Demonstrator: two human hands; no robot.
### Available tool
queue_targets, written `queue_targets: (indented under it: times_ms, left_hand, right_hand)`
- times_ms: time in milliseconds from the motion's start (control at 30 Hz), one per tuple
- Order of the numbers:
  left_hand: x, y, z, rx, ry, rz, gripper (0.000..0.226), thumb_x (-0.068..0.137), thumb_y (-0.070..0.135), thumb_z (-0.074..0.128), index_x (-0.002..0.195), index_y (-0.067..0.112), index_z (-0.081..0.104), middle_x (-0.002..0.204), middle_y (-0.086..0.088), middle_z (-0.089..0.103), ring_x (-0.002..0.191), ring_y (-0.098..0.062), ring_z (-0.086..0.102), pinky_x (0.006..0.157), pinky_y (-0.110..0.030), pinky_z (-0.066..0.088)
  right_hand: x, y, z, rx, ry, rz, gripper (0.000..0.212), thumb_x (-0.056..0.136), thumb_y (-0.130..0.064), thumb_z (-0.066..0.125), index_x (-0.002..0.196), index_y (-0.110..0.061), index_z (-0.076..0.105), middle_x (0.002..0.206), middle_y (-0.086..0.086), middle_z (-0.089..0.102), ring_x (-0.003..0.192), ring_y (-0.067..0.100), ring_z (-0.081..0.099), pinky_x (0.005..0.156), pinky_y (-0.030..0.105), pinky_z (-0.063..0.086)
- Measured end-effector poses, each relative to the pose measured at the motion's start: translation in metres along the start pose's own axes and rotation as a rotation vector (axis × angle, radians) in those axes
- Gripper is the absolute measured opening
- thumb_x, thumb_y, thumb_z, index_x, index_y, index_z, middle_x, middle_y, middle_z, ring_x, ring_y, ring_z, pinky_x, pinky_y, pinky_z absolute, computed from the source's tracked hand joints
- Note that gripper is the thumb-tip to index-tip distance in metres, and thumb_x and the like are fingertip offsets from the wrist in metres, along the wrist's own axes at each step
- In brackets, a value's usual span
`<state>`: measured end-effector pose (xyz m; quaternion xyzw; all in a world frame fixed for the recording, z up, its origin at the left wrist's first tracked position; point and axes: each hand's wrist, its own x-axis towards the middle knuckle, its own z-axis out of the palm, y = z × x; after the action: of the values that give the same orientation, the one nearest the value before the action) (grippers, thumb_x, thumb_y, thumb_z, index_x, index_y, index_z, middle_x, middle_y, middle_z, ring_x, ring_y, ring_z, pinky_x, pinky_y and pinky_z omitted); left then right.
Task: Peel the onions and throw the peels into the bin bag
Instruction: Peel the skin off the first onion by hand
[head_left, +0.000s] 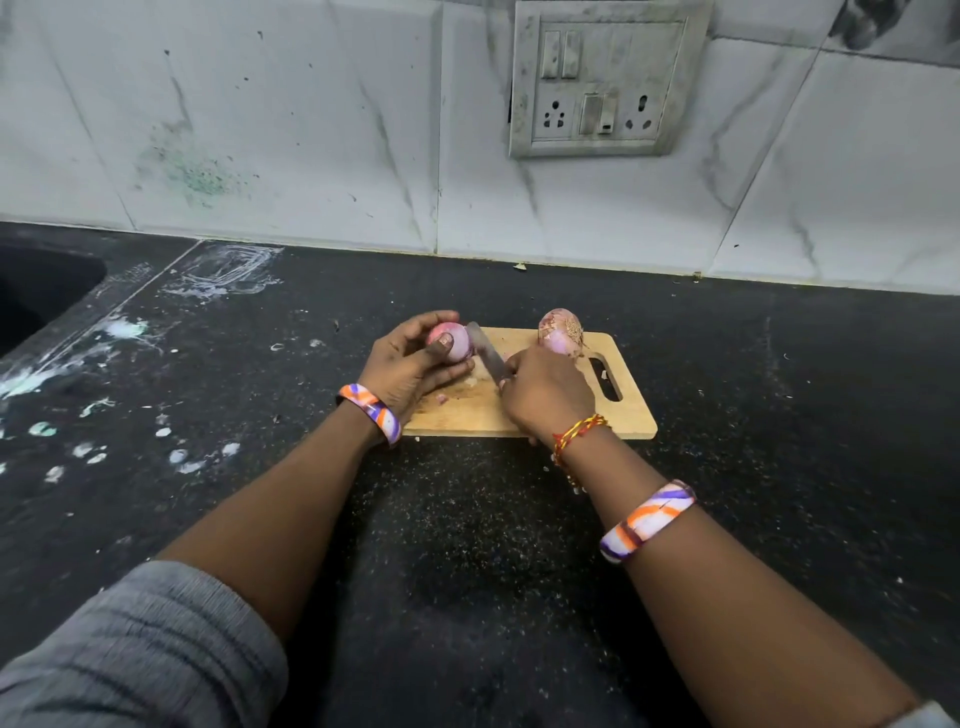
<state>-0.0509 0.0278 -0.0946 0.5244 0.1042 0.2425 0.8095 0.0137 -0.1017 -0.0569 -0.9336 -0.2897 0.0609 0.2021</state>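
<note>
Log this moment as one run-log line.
left hand: grips onion | right hand: holds knife, blade at onion | second onion: on cutting board, partly skinned | bin bag: unseen

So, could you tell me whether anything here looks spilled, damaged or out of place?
Yes: whitish smears and splatters mark the black counter left of the cutting board, green specks stain the wall tiles, and the socket plate looks grimy.

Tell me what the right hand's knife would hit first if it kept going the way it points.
Most likely the onion gripped by the left hand: the knife held by the right hand angles up-left, its tip already at that onion's side. Contact is unclear.
</note>
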Motion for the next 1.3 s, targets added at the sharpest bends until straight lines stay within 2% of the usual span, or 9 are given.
queue_targets:
  times_ms: [167,300,433,533,600,733,800,967,1300]
  left_hand:
    - [-0.003,-0.002,-0.003,0.233,-0.002,0.108,0.025,0.084,0.002,0.056,0.092,0.023,0.068,0.107,-0.011,0.062,0.095,-0.023,0.063,0.071,-0.030,0.058]
    - [-0.005,0.000,0.001,0.353,0.017,0.194,0.026,0.081,-0.001,0.059,0.094,0.021,0.065,0.101,-0.004,0.064,0.096,-0.017,0.060,0.077,-0.020,0.055]
    - [-0.007,0.000,0.003,0.380,0.104,0.176,0.028,0.075,-0.003,0.066,0.093,0.018,0.069,0.090,-0.001,0.069,0.084,-0.018,0.062,0.064,-0.018,0.053]
    - [-0.006,0.000,0.001,0.418,0.151,0.169,0.025,0.074,0.003,0.069,0.078,0.027,0.075,0.073,0.009,0.073,0.081,-0.017,0.064,0.077,-0.032,0.052]
    - [-0.007,0.001,0.002,0.442,0.188,0.180,0.020,0.075,0.005,0.069,0.077,0.024,0.074,0.069,0.011,0.072,0.081,-0.018,0.064,0.082,-0.036,0.052]
    - [-0.009,0.002,0.009,0.515,0.231,0.174,0.022,0.074,0.001,0.069,0.092,0.013,0.070,0.085,-0.006,0.069,0.076,-0.015,0.064,0.068,-0.025,0.056]
    - [-0.009,0.002,0.013,0.591,0.243,0.173,0.021,0.070,0.000,0.071,0.084,0.016,0.069,0.083,-0.002,0.068,0.076,-0.012,0.063,0.067,-0.021,0.054]
    - [-0.011,-0.003,0.021,0.800,0.271,0.246,0.013,0.071,0.003,0.070,0.083,0.007,0.070,0.086,-0.009,0.070,0.073,-0.009,0.062,0.071,-0.016,0.052]
    - [-0.019,0.000,0.024,0.949,0.286,0.337,0.016,0.077,0.002,0.064,0.091,-0.001,0.071,0.096,-0.016,0.071,0.087,-0.012,0.062,0.075,-0.011,0.045]
  right_hand:
    - [-0.003,-0.002,-0.009,-0.233,0.080,-0.008,0.026,0.093,-0.019,0.049,0.118,-0.016,0.055,0.111,0.009,0.061,0.104,0.027,0.056,0.071,0.032,0.037]
    - [-0.003,0.004,-0.008,-0.184,0.133,-0.092,0.034,0.086,-0.027,0.059,0.116,-0.011,0.056,0.116,0.012,0.060,0.109,0.030,0.054,0.075,0.033,0.039]
    - [-0.003,-0.004,0.002,0.373,0.101,-0.294,0.056,0.080,-0.017,0.069,0.132,-0.011,0.049,0.130,0.011,0.055,0.111,0.022,0.056,0.089,0.021,0.043]
    - [-0.003,-0.005,0.008,0.718,0.045,-0.216,0.038,0.080,-0.002,0.066,0.118,-0.005,0.061,0.115,0.007,0.061,0.067,0.017,0.064,0.052,0.009,0.048]
    - [-0.002,-0.004,0.010,0.787,0.044,-0.176,0.032,0.079,0.000,0.067,0.111,-0.003,0.064,0.102,0.003,0.059,0.071,0.023,0.066,0.047,0.008,0.048]
    - [0.006,-0.007,0.015,0.676,0.087,-0.167,0.029,0.079,-0.006,0.068,0.108,-0.006,0.065,0.101,0.005,0.063,0.090,0.023,0.065,0.075,0.030,0.057]
    - [0.008,-0.003,0.016,0.581,0.115,-0.199,0.030,0.080,-0.005,0.066,0.110,-0.007,0.065,0.106,0.007,0.066,0.095,0.015,0.059,0.085,0.021,0.047]
    - [0.006,0.009,0.007,0.481,0.138,-0.305,0.034,0.080,0.000,0.064,0.114,-0.005,0.064,0.115,0.009,0.065,0.098,0.006,0.051,0.068,-0.009,0.030]
    - [0.004,0.007,0.010,0.456,0.188,-0.290,0.027,0.078,-0.006,0.069,0.105,-0.008,0.068,0.107,0.007,0.068,0.090,0.008,0.053,0.063,-0.002,0.033]
